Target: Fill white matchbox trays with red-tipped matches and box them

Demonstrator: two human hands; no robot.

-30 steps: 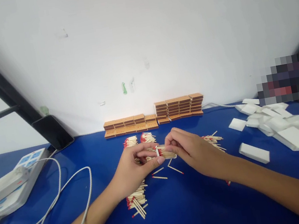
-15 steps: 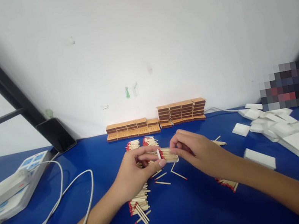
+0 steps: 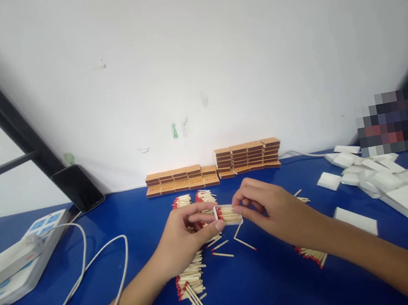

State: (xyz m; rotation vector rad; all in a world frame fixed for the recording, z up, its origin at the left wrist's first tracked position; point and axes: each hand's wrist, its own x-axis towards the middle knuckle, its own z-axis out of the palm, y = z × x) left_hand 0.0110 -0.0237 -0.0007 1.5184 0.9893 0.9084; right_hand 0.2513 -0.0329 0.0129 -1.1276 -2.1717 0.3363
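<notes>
Between both hands, above the blue table, is a white matchbox tray (image 3: 215,212) filled with red-headed matches (image 3: 227,215), their heads toward the left. My left hand (image 3: 187,234) grips its left end, thumb in front and fingers behind. My right hand (image 3: 267,207) is closed at the opposite end, thumb and forefinger pinching the tray there; whether they also touch match ends is hard to see. Below lie a few loose matches (image 3: 222,255) and a bent match (image 3: 245,243). A long pile of matches (image 3: 190,276) runs behind and below my left hand.
Stacked matchboxes (image 3: 247,155) line the wall. White empty trays (image 3: 385,173) heap on the right, with one tray (image 3: 355,220) nearer my right forearm. More matches (image 3: 312,254) lie beneath that forearm. At left are a power strip (image 3: 29,257), white cables (image 3: 126,261) and a black phone (image 3: 78,188).
The filled tray has tilted slightly, and its matches now lie flatter inside it. Both hands keep their grip. The whole view has shifted a little.
</notes>
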